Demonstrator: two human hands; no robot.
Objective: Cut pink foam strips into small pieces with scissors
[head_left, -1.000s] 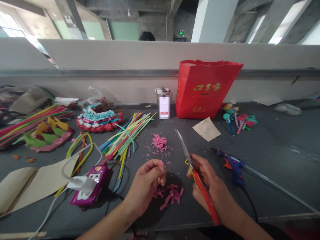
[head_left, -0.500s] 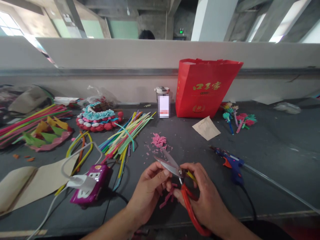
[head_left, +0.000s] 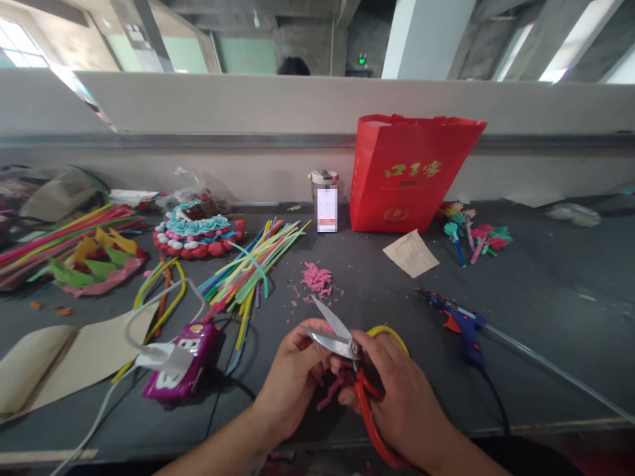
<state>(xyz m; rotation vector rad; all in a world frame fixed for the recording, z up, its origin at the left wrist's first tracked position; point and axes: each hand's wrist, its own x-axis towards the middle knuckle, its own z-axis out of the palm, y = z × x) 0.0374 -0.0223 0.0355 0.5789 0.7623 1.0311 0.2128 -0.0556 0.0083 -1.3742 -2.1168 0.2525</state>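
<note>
My right hand (head_left: 409, 393) grips a pair of scissors (head_left: 330, 342) with red and yellow handles. The blades stand apart and point up and left, the lower one crossing in front of my left fingertips. My left hand (head_left: 288, 383) is closed in a pinch just beside the blades. Thin pink strips (head_left: 327, 395) hang below its fingers, between both hands; the pinched ends are mostly hidden behind the fingers and blade. Beyond the scissors, a small heap of pink cut pieces (head_left: 316, 279) lies on the dark table (head_left: 357, 264), with tiny scraps scattered around it.
At right lies a blue glue gun (head_left: 464, 324) with a long clear stick. A red bag (head_left: 414, 175) and a phone (head_left: 327, 210) stand behind. Coloured strips (head_left: 258, 268), a purple power strip (head_left: 183, 363) and a brown paper piece (head_left: 411, 254) are around.
The scissor blades have spread wider, and the yellow handle has swung outward beside my right hand. My left hand keeps its pinch almost in place.
</note>
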